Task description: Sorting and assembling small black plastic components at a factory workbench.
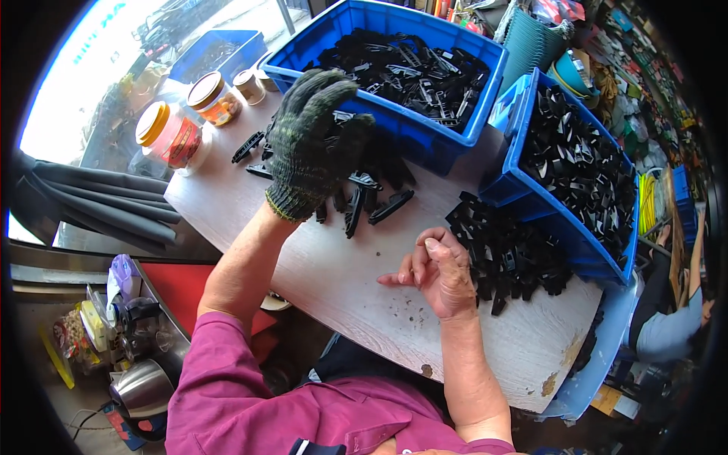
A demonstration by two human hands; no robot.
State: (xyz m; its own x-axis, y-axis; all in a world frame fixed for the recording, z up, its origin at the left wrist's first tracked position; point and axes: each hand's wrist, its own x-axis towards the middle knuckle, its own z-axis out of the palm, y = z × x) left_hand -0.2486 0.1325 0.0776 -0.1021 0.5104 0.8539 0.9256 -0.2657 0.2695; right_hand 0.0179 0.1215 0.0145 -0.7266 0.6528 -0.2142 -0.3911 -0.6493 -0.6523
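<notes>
My left hand [312,144], in a dark green knitted glove, hovers by the near wall of a large blue bin [303,76]. Its fingers reach up and the thumb stands apart. Nothing shows in its grip, though its palm side is partly hidden. Below and around it lie loose black plastic clip-like parts [355,212], some with silvery pieces. My bare right hand [440,269] is over the table, holding nothing I can see. One finger stretches left while the others curl loosely. Just right of it lies a pile of black parts [508,250].
The big bin is full of black-and-silver parts. A second blue bin [523,171] with similar parts leans at the right of the white table [364,303]. Jars with lids [171,136] stand at the far left. A metal kettle [144,390] sits lower left. Another person [675,326] is at far right.
</notes>
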